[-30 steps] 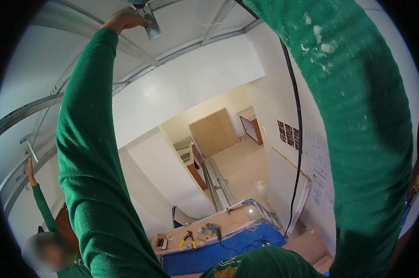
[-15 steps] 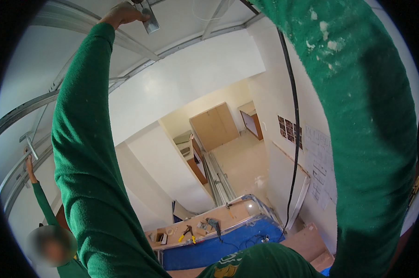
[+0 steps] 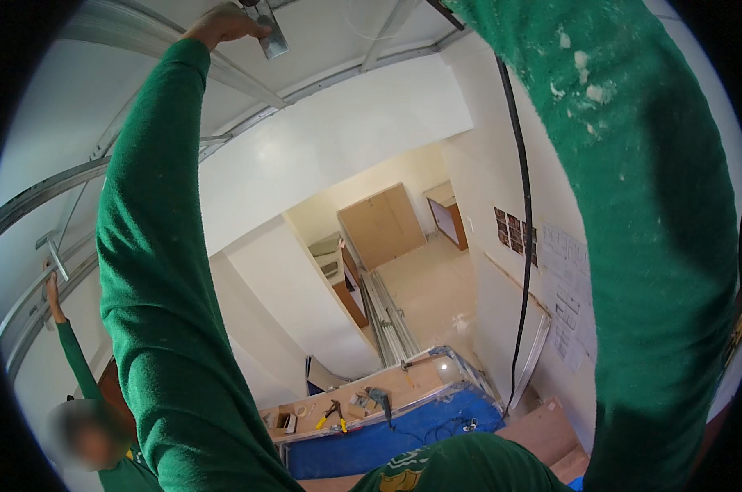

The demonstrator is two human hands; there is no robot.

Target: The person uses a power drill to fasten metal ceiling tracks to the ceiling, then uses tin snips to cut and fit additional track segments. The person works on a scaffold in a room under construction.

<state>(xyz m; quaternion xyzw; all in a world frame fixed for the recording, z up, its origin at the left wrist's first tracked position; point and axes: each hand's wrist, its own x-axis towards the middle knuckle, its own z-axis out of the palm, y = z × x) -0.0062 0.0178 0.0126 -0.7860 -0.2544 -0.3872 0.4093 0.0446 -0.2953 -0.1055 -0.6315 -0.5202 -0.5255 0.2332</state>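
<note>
Both my arms, in green sleeves, reach overhead. My left hand point(image 3: 227, 26) is at the top edge among the metal ceiling framing, its fingers closed on a short, shiny metal bracket point(image 3: 273, 37). Part of that bracket and a dark thing beside it are cut off by the edge. White crumbs of plaster-like dust cling to my right sleeve point(image 3: 658, 189); my right hand lies beyond the upper edge, out of view. A black cable point(image 3: 518, 164) hangs down next to the right sleeve from near the top.
Metal ceiling channels point(image 3: 51, 193) run across the upper left. Below stands a bench point(image 3: 412, 379) with yellow-handled snips point(image 3: 332, 416), a drill point(image 3: 379, 398) and a hammer point(image 3: 407, 373). Long metal profiles point(image 3: 387, 320) lie on the floor. At lower left a co-worker's raised arm point(image 3: 76, 353) reaches the framing.
My left hand and the bracket shift very slightly right in the picture, as does the room behind. The hold on the bracket looks the same.
</note>
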